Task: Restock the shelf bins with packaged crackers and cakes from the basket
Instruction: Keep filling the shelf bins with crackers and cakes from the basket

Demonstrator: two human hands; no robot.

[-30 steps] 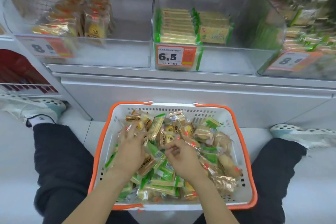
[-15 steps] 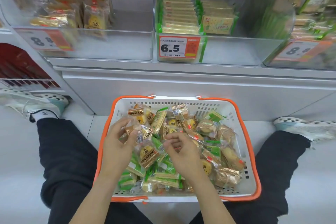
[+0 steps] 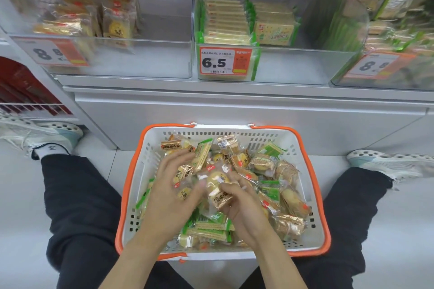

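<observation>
My left hand and right hand each hold little cake packets; the basket looks very full, the clear shelf bins half bare; I think lots is left.

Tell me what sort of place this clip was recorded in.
Most likely a shop aisle: clear shelf bins of wrapped snacks carry price tags, and an orange-rimmed shopping basket of packets sits on the floor.

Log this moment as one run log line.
phase: picking | left hand: holds cake packets | right hand: holds cake packet | basket: full | placed: none yet
</observation>
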